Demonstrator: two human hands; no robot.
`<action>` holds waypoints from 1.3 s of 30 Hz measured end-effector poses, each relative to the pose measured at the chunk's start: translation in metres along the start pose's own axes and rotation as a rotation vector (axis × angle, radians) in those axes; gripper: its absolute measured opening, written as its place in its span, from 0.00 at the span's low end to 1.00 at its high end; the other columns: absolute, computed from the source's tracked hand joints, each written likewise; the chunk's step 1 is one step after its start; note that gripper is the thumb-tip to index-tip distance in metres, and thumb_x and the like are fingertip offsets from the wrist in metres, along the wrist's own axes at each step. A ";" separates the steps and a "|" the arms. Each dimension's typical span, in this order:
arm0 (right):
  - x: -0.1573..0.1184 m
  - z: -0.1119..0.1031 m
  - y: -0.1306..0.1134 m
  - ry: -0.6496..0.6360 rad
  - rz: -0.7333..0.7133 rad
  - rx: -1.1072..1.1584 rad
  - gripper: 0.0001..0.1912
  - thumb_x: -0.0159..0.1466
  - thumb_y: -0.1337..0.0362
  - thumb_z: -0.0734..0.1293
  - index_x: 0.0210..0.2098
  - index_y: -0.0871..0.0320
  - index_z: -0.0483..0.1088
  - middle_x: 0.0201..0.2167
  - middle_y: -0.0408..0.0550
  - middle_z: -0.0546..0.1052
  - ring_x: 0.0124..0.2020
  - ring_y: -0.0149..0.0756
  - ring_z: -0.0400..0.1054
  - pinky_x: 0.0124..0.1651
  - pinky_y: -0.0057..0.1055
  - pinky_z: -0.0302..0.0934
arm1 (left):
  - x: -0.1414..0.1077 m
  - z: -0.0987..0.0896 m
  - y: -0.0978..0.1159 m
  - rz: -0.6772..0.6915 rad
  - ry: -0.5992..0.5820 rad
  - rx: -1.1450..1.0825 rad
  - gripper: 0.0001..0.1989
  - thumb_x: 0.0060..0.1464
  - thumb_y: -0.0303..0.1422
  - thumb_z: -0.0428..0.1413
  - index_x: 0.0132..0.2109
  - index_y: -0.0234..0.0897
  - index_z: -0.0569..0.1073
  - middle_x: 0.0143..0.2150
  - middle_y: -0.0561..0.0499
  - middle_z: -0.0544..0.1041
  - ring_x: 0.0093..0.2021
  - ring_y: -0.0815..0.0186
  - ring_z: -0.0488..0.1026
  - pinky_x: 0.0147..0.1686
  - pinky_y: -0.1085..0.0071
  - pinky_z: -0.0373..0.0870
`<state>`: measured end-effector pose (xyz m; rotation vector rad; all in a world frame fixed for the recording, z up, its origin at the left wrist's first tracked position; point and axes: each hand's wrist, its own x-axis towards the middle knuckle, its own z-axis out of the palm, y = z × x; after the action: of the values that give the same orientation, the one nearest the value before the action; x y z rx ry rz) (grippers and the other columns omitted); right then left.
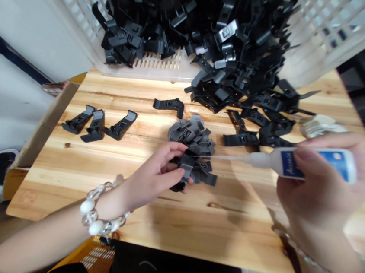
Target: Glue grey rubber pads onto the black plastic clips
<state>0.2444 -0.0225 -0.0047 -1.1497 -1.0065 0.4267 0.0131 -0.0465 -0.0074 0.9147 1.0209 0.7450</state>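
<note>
Black cloth (174,272) fills the bottom middle of the view, below the near edge of the table (68,168), with an orange crate (100,256) to its left. From the lower right comes the right hand (321,186), closed round a white bottle (347,164) with a blue label. A bracelet (328,267) circles that wrist, blurred. The bottle lies nearly level, its thin nozzle (258,159) pointing left. From the lower left reaches the left hand (162,169), with white and clear beads (96,210) at its wrist. Its thumb and fingers pinch a black clip (186,167) over the middle of the table. The nozzle tip ends at this clip; whether it touches, I cannot tell.

Just beyond the left fingers lies a heap of grey tabs (189,133). Three clips, among them the middle one (95,126), lie to the left, well apart from the heap; a single clip (169,105) lies just behind it. Farther right, a loose pile (239,90) of clips spreads over the wood. At the back stands a white basket (111,70), holding a mass of black clips.
</note>
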 end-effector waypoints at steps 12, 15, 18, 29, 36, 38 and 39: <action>-0.002 -0.001 -0.003 -0.003 -0.076 -0.008 0.03 0.49 0.68 0.70 0.23 0.55 0.73 0.22 0.42 0.68 0.24 0.31 0.57 0.26 0.32 0.45 | 0.001 0.000 -0.002 0.022 -0.009 0.032 0.16 0.57 0.26 0.55 0.51 0.40 0.62 0.51 0.45 0.69 0.39 0.63 0.77 0.33 0.65 0.81; -0.002 -0.001 -0.003 -0.002 -0.094 -0.004 0.02 0.49 0.67 0.70 0.23 0.55 0.72 0.22 0.43 0.68 0.23 0.31 0.56 0.26 0.32 0.43 | 0.001 0.000 -0.001 0.024 -0.008 0.033 0.16 0.57 0.26 0.54 0.50 0.39 0.61 0.51 0.45 0.69 0.39 0.64 0.77 0.33 0.66 0.81; -0.004 -0.002 -0.006 -0.009 -0.074 -0.019 0.03 0.49 0.68 0.70 0.24 0.55 0.73 0.23 0.43 0.68 0.24 0.31 0.57 0.27 0.32 0.45 | 0.001 0.000 -0.001 0.029 -0.006 0.042 0.15 0.57 0.25 0.54 0.50 0.39 0.61 0.51 0.45 0.69 0.39 0.64 0.77 0.33 0.67 0.81; -0.001 -0.003 -0.002 -0.014 -0.134 -0.028 0.05 0.48 0.66 0.72 0.24 0.57 0.72 0.22 0.43 0.68 0.24 0.30 0.56 0.25 0.31 0.46 | 0.002 -0.001 -0.003 0.037 -0.005 0.058 0.16 0.57 0.25 0.54 0.51 0.38 0.61 0.52 0.44 0.69 0.39 0.64 0.78 0.32 0.69 0.81; 0.000 -0.003 -0.003 -0.023 -0.085 0.041 0.04 0.47 0.71 0.71 0.24 0.58 0.73 0.22 0.43 0.69 0.24 0.29 0.57 0.25 0.31 0.44 | 0.001 0.000 -0.003 0.044 -0.001 0.062 0.16 0.57 0.26 0.54 0.51 0.38 0.61 0.52 0.44 0.69 0.39 0.64 0.78 0.32 0.67 0.82; 0.003 -0.004 -0.003 -0.012 -0.034 0.110 0.04 0.47 0.73 0.70 0.23 0.59 0.72 0.21 0.42 0.68 0.21 0.27 0.56 0.22 0.31 0.42 | 0.002 -0.001 -0.003 0.052 0.002 0.057 0.16 0.56 0.26 0.55 0.51 0.38 0.62 0.51 0.45 0.68 0.38 0.64 0.78 0.32 0.67 0.82; 0.004 -0.004 -0.004 -0.032 0.011 0.157 0.04 0.48 0.73 0.69 0.23 0.58 0.71 0.20 0.41 0.67 0.18 0.26 0.54 0.20 0.31 0.40 | 0.002 -0.001 -0.003 0.058 0.003 0.053 0.16 0.56 0.26 0.55 0.50 0.38 0.62 0.50 0.45 0.68 0.38 0.65 0.78 0.32 0.67 0.82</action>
<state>0.2493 -0.0233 0.0001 -1.0108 -0.9771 0.5254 0.0133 -0.0462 -0.0113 0.9927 1.0246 0.7710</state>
